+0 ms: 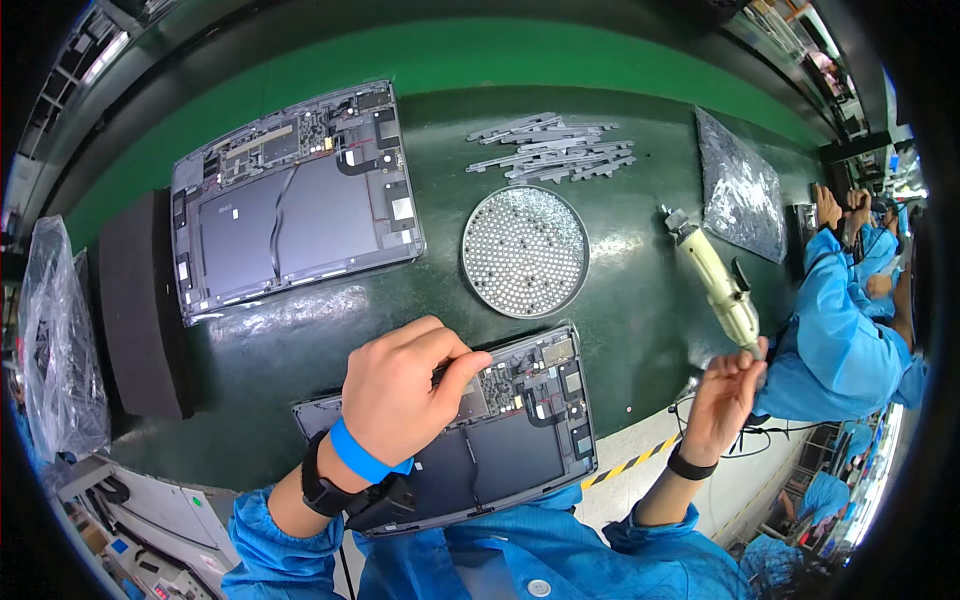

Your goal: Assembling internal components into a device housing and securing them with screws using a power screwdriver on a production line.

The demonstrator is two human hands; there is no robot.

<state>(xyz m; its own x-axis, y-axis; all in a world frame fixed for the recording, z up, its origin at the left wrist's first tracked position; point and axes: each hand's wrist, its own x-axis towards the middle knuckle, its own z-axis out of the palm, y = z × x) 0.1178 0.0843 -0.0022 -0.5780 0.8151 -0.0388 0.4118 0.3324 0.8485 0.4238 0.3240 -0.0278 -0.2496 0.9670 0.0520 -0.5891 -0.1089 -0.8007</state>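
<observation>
Had the open laptop base [520, 460] right in front of me at the near edge of the dark green surface [250, 400], innards up, tilted a bit. My L hand [400, 385] was over its upper L part, fingers curled in, thumb twd the circuit board; couldn't tell if anything was pinched in there. R hand [720, 410] was off to the R, fingertips closed on the narrow end of a pale yellow-green power screwdriver [718, 285], w/ its other end pointing away & up-L. Blue band [368, 455] + black watch [325, 490] on L wrist, black strap [690, 463] on R. Round metal dish [525, 316] w/ small parts in rows sat just beyond the base. 2nd opened laptop [330, 215] lay far L, next to a dark foam block [140, 300] & clear plastic wrap [60, 340]. Grey strips [560, 150] were piled behind the dish; silvery bag [740, 185] further R, co-worker in blue [840, 330] past it.
</observation>
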